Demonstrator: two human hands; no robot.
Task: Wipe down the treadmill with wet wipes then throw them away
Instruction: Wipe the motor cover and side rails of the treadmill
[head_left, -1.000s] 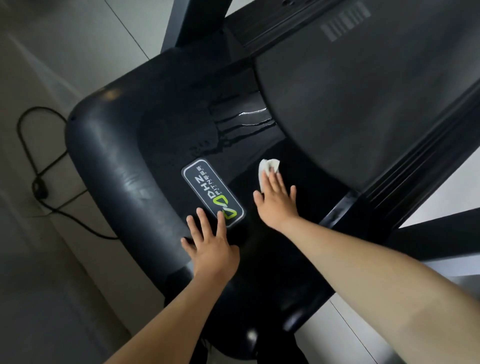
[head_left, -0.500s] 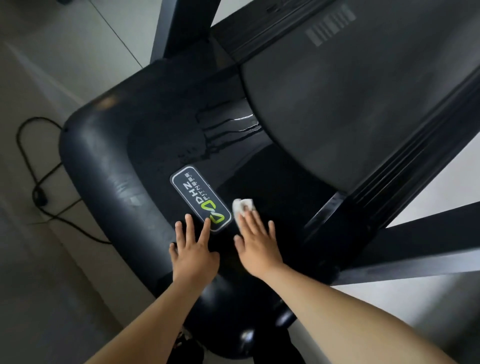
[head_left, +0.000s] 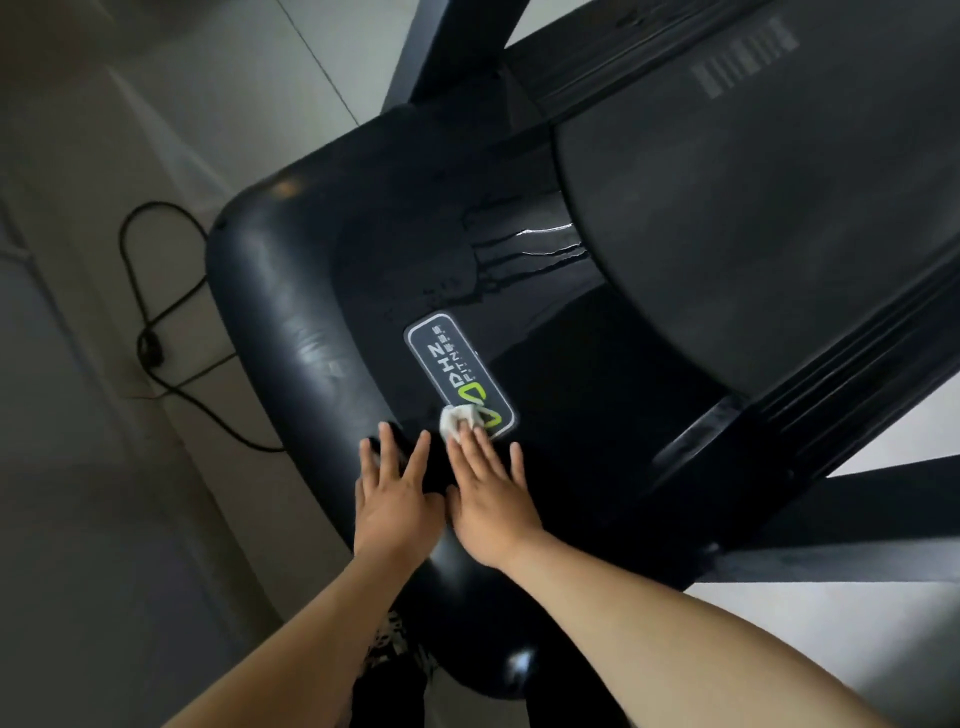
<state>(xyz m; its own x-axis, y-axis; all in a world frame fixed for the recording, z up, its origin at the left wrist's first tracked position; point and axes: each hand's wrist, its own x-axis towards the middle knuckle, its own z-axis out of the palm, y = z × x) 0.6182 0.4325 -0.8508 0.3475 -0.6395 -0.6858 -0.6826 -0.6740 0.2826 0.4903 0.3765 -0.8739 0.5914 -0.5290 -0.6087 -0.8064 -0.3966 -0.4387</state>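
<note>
2 grips rest side by side on the near end of the treadmill hood (head_left: 291, 322). Left grip (head_left: 397, 499) lies flat, fingers spread and straight, holding nothing, just bracing me. Right grip (head_left: 488, 493) is flat too, straight fingertips pressing the wet wipe (head_left: 454, 422) against the near corner of the logo badge (head_left: 460, 371). Wadded small, the wipe looks light, limp and damp; I judge it will slide easily and bunch under uneven pressure, so pinching its exposed far edge suits lifting it. Farther on, wet streaks (head_left: 519, 241) shine on the hood just before the belt (head_left: 753, 208).
</note>
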